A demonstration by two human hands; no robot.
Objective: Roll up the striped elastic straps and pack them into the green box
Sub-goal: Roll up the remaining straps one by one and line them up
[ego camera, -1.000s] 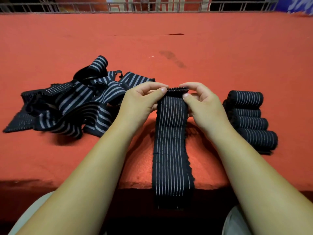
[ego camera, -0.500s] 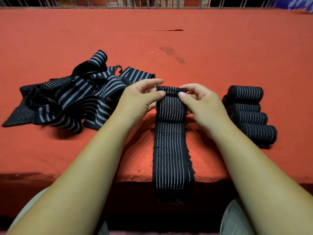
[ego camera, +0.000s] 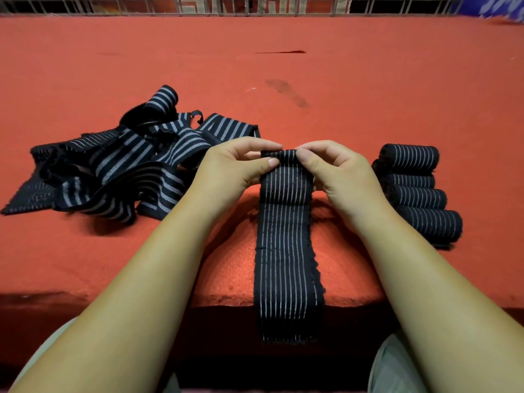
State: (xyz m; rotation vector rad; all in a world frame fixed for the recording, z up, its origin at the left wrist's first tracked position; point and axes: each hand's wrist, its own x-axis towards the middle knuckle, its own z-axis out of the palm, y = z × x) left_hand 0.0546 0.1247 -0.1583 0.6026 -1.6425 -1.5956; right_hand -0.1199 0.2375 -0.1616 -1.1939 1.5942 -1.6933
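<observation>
Left hand and right hand pinch the strap, end seemingly rolled

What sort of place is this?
Likely a packing workshop bench: a red cloth-covered table, a heap of loose striped straps, and a row of finished rolls beside the strap in hand.
</observation>
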